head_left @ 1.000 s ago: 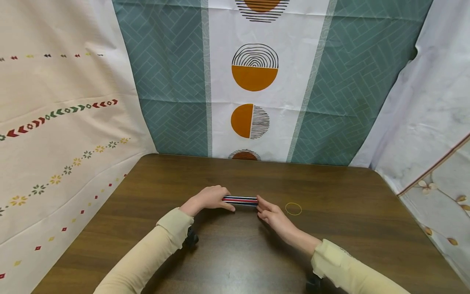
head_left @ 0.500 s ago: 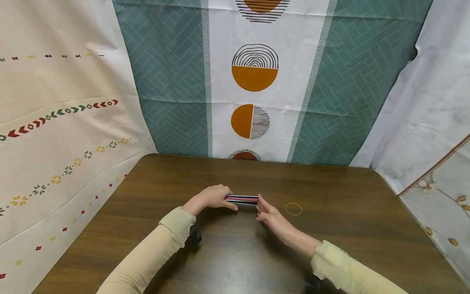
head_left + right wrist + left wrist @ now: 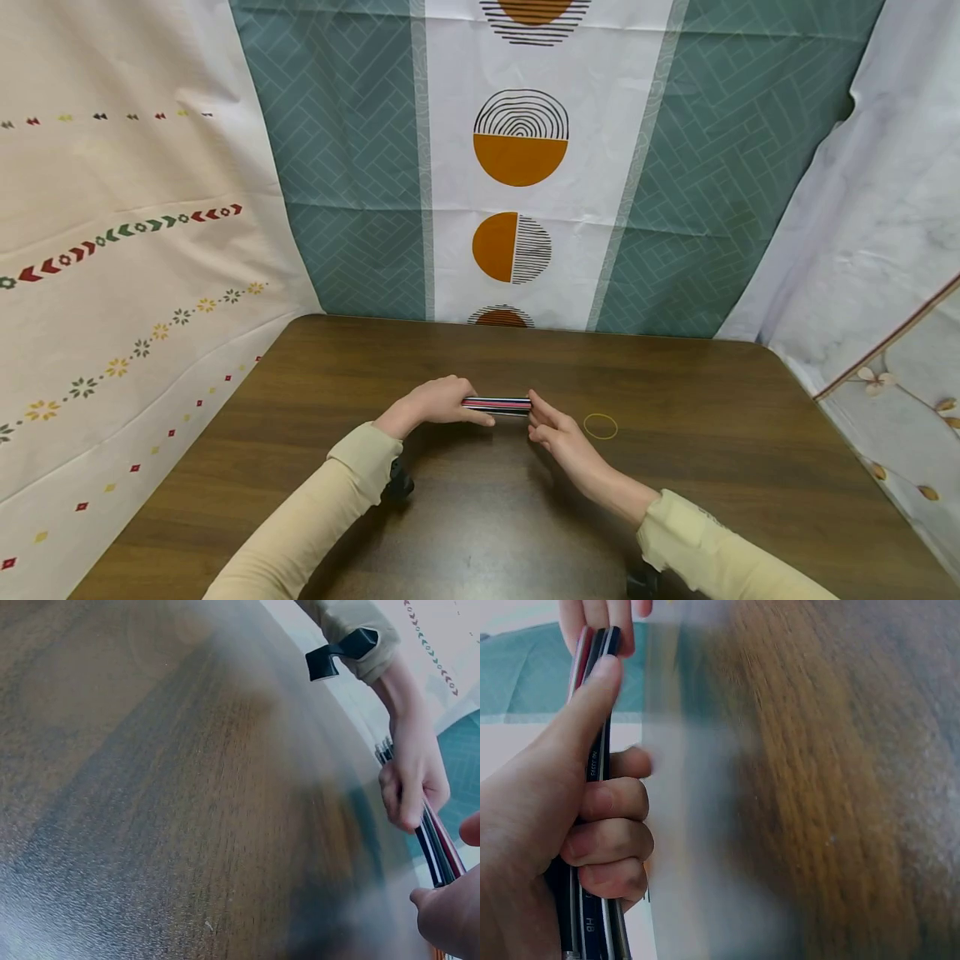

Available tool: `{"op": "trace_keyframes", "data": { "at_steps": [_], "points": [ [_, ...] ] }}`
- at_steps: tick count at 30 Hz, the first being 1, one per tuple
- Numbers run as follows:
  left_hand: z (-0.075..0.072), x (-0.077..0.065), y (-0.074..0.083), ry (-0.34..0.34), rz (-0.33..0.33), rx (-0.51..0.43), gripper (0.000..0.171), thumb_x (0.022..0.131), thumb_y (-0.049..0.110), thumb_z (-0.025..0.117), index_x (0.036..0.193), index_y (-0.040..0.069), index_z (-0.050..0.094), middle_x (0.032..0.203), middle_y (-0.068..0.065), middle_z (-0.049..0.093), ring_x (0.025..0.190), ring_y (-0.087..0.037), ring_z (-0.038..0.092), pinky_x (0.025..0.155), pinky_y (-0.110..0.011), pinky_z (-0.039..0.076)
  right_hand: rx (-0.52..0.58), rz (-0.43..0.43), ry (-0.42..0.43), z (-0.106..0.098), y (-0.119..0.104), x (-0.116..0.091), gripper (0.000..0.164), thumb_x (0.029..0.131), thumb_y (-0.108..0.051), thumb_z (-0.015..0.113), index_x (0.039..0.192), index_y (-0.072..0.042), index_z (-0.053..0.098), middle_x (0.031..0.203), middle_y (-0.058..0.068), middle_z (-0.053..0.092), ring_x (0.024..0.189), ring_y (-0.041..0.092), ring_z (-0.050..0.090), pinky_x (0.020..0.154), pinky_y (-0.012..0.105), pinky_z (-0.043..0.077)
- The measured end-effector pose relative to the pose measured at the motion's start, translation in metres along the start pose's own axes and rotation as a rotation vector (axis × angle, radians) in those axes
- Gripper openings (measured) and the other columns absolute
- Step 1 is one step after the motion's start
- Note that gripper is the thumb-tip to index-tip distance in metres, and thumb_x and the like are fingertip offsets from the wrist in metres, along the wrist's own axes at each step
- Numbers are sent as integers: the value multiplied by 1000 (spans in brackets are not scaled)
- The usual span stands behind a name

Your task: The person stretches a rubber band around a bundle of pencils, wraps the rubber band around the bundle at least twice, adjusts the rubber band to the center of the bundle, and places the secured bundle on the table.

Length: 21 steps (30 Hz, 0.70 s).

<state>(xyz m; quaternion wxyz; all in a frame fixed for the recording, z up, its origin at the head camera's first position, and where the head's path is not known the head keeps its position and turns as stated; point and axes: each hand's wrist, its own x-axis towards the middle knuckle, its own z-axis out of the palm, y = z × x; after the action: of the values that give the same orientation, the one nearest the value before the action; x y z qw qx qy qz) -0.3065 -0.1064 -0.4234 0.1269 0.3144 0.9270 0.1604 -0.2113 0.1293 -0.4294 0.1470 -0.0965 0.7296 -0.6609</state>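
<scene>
My left hand (image 3: 438, 402) grips a bundle of pencils (image 3: 498, 406) above the table. In the left wrist view, the fingers (image 3: 607, 840) curl round the dark pencils (image 3: 594, 761) and the thumb lies along them. HB lettering shows on one pencil, and a reddish one sits at the edge. My right hand (image 3: 566, 446) is at the bundle's right end, its fairly straight fingers touching the pencil ends. In the right wrist view, silvery ends (image 3: 384, 748) stick out beyond the left hand, while the right hand (image 3: 454, 919) partly hides the near ends.
A thin yellow rubber band (image 3: 601, 427) lies on the brown wooden table (image 3: 480, 517), to the right of the right hand. Patterned cloths (image 3: 517, 167) hang behind the table and at both sides. A dark wrist camera (image 3: 397, 482) sits under the left cuff.
The pencil bundle and the left hand have shifted slightly to the right. The right hand's fingers have moved a little up and to the right at the bundle's end. The rubber band has stayed put.
</scene>
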Motion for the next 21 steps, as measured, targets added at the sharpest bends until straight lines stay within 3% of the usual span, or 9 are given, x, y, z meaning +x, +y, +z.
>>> {"op": "trace_keyframes", "data": {
  "at_steps": [4,6,9,14,21],
  "points": [
    [1,0,0,-2,71,11,49,93,55,59,119,14,68,91,-1,70,72,-7,54,71,-28,45,0,1,12,-1,1,0,73,90,1,45,157,-4,16,162,23,17,148,39,24,118,54,24],
    [1,0,-1,6,118,10,47,96,53,56,128,20,62,92,2,67,73,-6,53,73,-27,45,-2,2,14,-1,2,0,73,90,1,45,157,-3,15,162,23,16,148,39,25,118,54,25],
    [2,-1,-3,2,178,-42,37,98,49,55,126,26,59,81,5,59,65,-5,49,68,-25,41,-10,4,14,-3,3,1,73,91,0,46,157,-4,15,162,22,16,147,39,27,117,53,26],
    [0,-2,-2,16,215,-102,32,98,45,56,124,25,62,82,11,57,67,-2,48,68,-22,41,25,-4,46,1,2,0,73,90,1,45,157,-3,17,161,22,19,147,37,28,117,52,27],
    [-2,1,5,28,208,-21,33,97,49,56,119,25,64,82,11,58,70,-4,50,69,-24,41,11,3,46,12,-3,-8,79,91,-2,42,158,-7,0,165,20,0,151,39,13,120,56,16]
  ]
}}
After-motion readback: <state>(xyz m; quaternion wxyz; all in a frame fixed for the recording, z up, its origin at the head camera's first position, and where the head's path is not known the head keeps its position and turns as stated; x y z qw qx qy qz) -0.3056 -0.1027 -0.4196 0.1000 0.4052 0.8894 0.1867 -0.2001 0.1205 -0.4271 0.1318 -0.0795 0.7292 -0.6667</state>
